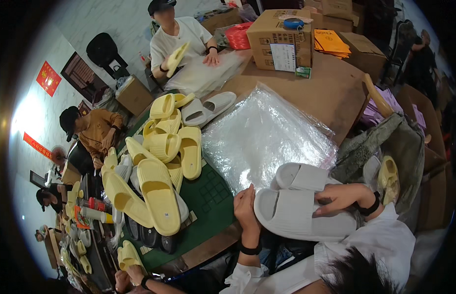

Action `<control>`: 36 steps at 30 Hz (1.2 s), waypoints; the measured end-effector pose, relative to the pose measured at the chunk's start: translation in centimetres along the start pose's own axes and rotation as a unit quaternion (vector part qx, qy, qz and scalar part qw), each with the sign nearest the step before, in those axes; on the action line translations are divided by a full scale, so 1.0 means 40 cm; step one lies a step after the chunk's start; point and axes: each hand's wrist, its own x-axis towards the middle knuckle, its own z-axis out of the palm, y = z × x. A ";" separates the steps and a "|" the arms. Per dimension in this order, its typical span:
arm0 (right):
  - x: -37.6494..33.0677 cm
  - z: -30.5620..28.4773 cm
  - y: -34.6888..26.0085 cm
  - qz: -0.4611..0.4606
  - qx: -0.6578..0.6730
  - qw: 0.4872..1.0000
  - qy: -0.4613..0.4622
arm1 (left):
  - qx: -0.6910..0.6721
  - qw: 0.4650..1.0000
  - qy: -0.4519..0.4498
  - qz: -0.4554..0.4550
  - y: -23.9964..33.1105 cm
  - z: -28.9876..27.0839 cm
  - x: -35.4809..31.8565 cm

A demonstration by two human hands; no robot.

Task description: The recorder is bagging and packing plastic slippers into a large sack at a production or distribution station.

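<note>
A pair of light grey slippers [289,208] lies by the table's near edge, one beside the other. My right hand [342,197] grips them, its fingers curled in at the strap opening. Close to their toe end is my left hand [244,206], fingers pressed together at the corner of a stack of clear plastic bags [267,137]; what it pinches, if anything, is hidden. Left of the bags, a pile of yellow slippers [159,188] covers part of a green mat [206,203]. Another grey pair [208,109] rests at the pile's far end.
Across the table a person [176,44] holds a yellow slipper [178,58] over clear bags. A cardboard box [281,41] and orange packets [331,42] stand at the back. Someone's hands [132,275] touch a yellow slipper at lower left. Draped cloth [402,152] hangs at right.
</note>
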 end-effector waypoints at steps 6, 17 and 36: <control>-0.002 0.041 -0.016 0.016 -0.211 0.957 0.197 | 0.065 0.997 0.007 0.037 0.028 -0.006 0.005; 0.103 0.109 0.009 0.027 -0.348 0.890 0.293 | 0.051 0.978 -0.147 0.137 0.100 0.029 -0.025; 0.343 0.079 0.004 0.198 -0.233 0.845 0.439 | -0.085 0.980 -0.085 -0.156 -0.016 0.066 -0.092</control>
